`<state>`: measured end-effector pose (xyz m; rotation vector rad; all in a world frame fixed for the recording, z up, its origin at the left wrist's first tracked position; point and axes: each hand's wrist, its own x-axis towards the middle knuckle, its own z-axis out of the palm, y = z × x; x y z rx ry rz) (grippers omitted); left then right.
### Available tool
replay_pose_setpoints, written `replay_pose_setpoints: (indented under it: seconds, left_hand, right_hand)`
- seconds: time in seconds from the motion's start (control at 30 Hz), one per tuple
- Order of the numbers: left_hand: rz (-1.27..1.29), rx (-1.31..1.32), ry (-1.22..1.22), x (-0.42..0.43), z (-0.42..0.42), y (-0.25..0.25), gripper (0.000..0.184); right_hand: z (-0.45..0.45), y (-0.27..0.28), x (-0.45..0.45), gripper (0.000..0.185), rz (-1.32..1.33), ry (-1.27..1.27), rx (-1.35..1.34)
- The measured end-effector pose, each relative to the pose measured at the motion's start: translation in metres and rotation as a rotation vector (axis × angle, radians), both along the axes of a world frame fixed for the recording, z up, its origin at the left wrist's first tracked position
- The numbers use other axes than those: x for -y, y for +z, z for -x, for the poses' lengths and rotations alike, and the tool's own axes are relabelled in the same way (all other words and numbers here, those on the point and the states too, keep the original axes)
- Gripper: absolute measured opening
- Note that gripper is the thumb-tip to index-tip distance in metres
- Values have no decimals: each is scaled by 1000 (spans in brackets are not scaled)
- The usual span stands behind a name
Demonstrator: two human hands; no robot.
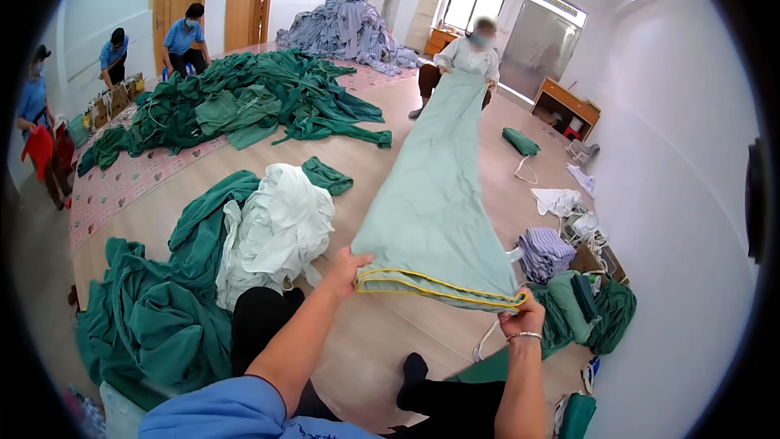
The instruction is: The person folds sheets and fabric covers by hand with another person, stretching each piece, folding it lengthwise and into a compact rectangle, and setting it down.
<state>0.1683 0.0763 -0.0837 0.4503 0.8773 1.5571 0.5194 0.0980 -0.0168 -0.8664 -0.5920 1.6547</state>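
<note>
A long pale green cloth (435, 187) with yellow edging is stretched out above the floor, folded lengthwise in layers. My left hand (345, 271) is closed on its near left corner. At the near right corner, my right hand (522, 317), with a bracelet on the wrist, grips the yellow-edged layers. A person (471, 53) in a white top crouches at the far end and holds the cloth there with both hands. To the left of my left hand lie a white cloth heap (280, 223) and a dark green cloth heap (154, 317).
A large dark green cloth pile (236, 102) and a striped pile (345, 28) lie farther back. Three people in blue tops are at the left. Folded green bundles (577, 301) and a striped bundle (546, 254) line the right wall, near a wooden desk (566, 110).
</note>
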Motion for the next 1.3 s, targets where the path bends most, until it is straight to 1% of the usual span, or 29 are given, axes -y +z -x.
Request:
replay_pose_setpoints:
  seconds: [0.03,0.07,0.1,0.17,0.2,0.23,0.3,0.37,0.43,0.53,0.57,0.63,0.67,0.7,0.73,0.77,0.8,0.87,0.9,0.93,0.97,1.0,1.03,1.07,1.1,1.17,1.2,1.27,1.3]
  left_hand:
    - [60,-47,8,0,5,-15,34]
    - [119,-94,15,0,7,-29,31]
    - [131,-95,14,2,5,-46,31]
    - [265,-286,36,8,3,-74,25]
    - [279,-291,34,8,3,-86,25]
    - [304,-310,28,10,3,-96,25]
    - [343,-335,17,9,2,-121,24]
    - [389,-421,-11,7,1,-134,24]
    - [455,-418,-24,15,-10,-138,25]
    - [543,-436,-67,23,-22,-143,27]
    - [581,-464,-97,24,-23,-149,28]
    - [577,-506,-138,26,-23,-169,29]
    - [579,-547,-178,27,-23,-174,29]
    - [581,-550,-176,27,-24,-179,29]
    - [648,-594,-188,29,-26,-178,27]
    - [716,-638,-203,30,-28,-182,26]
    - [722,-641,-202,29,-27,-190,26]
    - [835,-604,-321,30,-25,-211,23]
    - [842,-602,-325,29,-23,-220,23]
    - [904,-712,-375,27,-21,-226,23]
    - [965,-821,-427,26,-20,-233,22]
    - [971,-818,-433,27,-16,-239,22]
    - [896,-1120,-413,27,-10,-245,22]
    - [803,-1419,-388,25,-6,-251,22]
    - [806,-1419,-396,19,-4,-257,22]
    - [866,-1328,-80,7,0,-268,22]
    - [870,-1331,-86,1,1,-272,22]
    - [856,-548,-84,-17,2,-265,26]
    - [859,-551,-87,-24,3,-261,26]
  right_hand:
    - [4,-4,4,18,101,-4,169]
    - [2,-15,3,18,116,41,236]
    - [-2,-24,1,18,127,42,236]
    - [-6,-32,-2,13,127,207,507]
    - [-8,-37,-4,10,124,282,603]
    - [-10,-41,-5,10,140,285,598]
    - [-15,-52,-9,12,177,425,755]
    - [-21,-63,-14,12,198,481,794]
    - [-25,-75,-18,11,194,548,922]
    - [-35,-118,-22,11,220,490,933]
    - [-40,-140,-22,10,244,469,905]
    - [-47,-177,-18,11,277,466,949]
    - [-44,-176,-11,12,268,465,1022]
    - [-48,-201,-9,11,207,441,1026]
    - [-48,-202,-4,9,185,457,1083]
    - [-50,-218,-4,10,171,459,1169]
    - [-55,-233,-3,11,181,503,1201]
    - [-61,-253,-4,13,202,552,1234]
    - [-64,-263,-6,16,91,620,1414]
    - [-66,-271,-9,19,-27,687,1591]
    - [-68,-279,-13,19,-19,692,1590]
    - [-70,-287,-19,20,-63,674,1658]
    - [-68,-287,-25,22,-109,653,1727]
    - [-66,-288,-31,22,-118,615,1662]
    - [-63,-289,-42,22,-110,619,1660]
    - [-51,-290,-63,19,333,505,1133]
    - [-45,-288,-71,18,337,479,1055]
    - [-27,-278,-82,18,363,447,991]
    - [-18,-274,-86,19,381,413,930]
